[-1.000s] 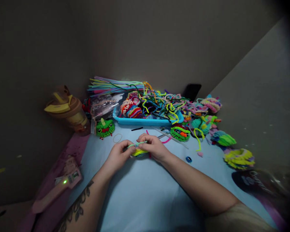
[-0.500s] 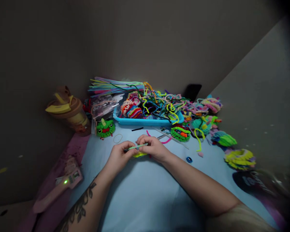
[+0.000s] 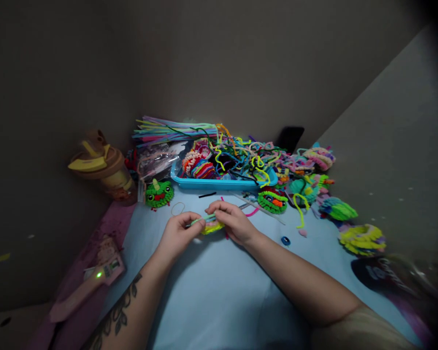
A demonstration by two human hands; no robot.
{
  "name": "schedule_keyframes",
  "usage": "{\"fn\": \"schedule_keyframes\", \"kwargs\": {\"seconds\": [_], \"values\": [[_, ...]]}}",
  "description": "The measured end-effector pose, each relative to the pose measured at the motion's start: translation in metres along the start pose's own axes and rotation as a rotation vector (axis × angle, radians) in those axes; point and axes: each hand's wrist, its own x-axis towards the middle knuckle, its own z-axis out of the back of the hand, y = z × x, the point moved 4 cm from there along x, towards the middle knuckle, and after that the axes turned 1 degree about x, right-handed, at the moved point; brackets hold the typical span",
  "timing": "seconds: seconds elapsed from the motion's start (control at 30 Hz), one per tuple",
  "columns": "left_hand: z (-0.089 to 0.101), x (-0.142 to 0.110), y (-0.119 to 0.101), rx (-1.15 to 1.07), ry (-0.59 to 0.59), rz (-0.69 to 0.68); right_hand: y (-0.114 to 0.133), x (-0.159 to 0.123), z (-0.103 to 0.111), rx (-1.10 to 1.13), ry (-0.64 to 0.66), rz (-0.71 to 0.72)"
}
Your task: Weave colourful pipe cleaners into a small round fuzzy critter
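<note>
Above the middle of the blue cloth, my left hand (image 3: 181, 231) and my right hand (image 3: 232, 221) face each other. Between them is a small pipe-cleaner piece (image 3: 212, 229), yellow along the bottom with some pink above. Mint-green pipe cleaner (image 3: 197, 221) runs along its top edge, pinched by my left thumb and fingers. My right fingers are closed on the piece's right side; their tips partly hide it. Just behind my right hand lies a bright pink pipe cleaner (image 3: 253, 212), and a short black stem (image 3: 207, 195) is farther back.
A blue tray (image 3: 222, 184) heaped with pipe cleaners stands at the back. Finished-looking green (image 3: 159, 194) and red-and-green (image 3: 272, 200) pipe-cleaner faces flank it. A lidded tumbler (image 3: 111, 172) and a pink device (image 3: 104, 272) with a lit green light are left. Right lies a dark cap (image 3: 377, 274).
My right fingers have shifted slightly up and right, away from the left hand. More of the yellow and pink piece now shows between the hands.
</note>
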Motion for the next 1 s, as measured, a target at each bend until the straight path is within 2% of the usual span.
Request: {"fn": "schedule_keyframes", "kwargs": {"seconds": [0.13,0.3,0.4,0.5,0.63,0.73,1.0], "values": [[0.009,0.003,0.004,-0.184,-0.059,0.044,0.000,0.002,0.004,0.217,-0.115,-0.009],[0.009,0.003,0.008,-0.384,-0.010,0.130,-0.001,0.002,0.007,0.193,-0.131,0.050],[0.008,0.003,0.008,-0.408,-0.002,0.139,0.000,0.001,0.009,0.080,-0.120,0.121],[0.007,0.003,0.008,-0.380,-0.010,0.142,0.009,-0.003,0.008,-0.109,-0.100,0.317],[0.006,0.002,0.003,-0.311,0.005,0.115,0.024,-0.012,0.000,-0.491,-0.038,0.549],[0.004,0.002,0.001,-0.279,0.039,0.097,0.029,-0.015,-0.005,-0.621,-0.020,0.599],[0.001,0.001,0.004,-0.245,0.128,0.094,0.026,-0.015,-0.004,-0.737,-0.013,0.644]]}}
